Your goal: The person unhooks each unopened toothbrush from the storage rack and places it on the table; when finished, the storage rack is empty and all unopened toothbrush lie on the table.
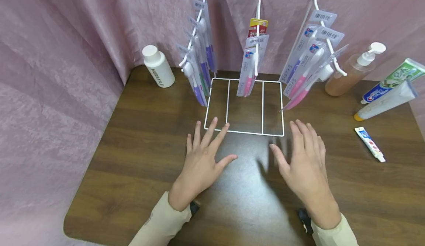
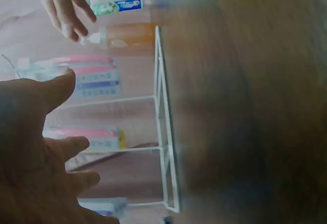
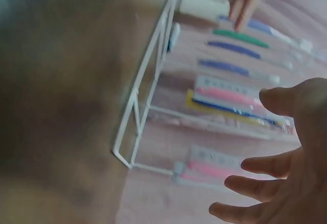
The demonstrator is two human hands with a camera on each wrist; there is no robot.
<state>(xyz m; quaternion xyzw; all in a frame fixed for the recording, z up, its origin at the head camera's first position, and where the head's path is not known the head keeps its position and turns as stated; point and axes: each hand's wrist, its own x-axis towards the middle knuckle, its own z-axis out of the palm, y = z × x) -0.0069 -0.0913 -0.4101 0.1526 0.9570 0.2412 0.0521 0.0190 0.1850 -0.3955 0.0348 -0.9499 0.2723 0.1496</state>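
Note:
A white wire display rack (image 1: 244, 132) stands on the wooden table, with packaged toothbrushes hanging from its three arms. Purple and green ones (image 1: 199, 59) hang on the left arm, a pink one (image 1: 247, 69) in the middle, and pink and purple ones (image 1: 305, 72) on the right. My left hand (image 1: 202, 161), fingers spread, is over the table near the rack's front left corner and holds nothing. Near the front right corner is my right hand (image 1: 303, 161), its fingers extended and its thumb apart, also holding nothing. Both wrist views show the rack beyond the fingers, somewhat blurred.
A white bottle (image 1: 158, 67) stands at the back left. To the right are a pump bottle (image 1: 348, 72), two upright toothpaste tubes, one green and blue (image 1: 391, 80) and one white (image 1: 386, 100), and a small tube (image 1: 370, 144) lying flat. A pink curtain (image 1: 83, 35) hangs behind the table.

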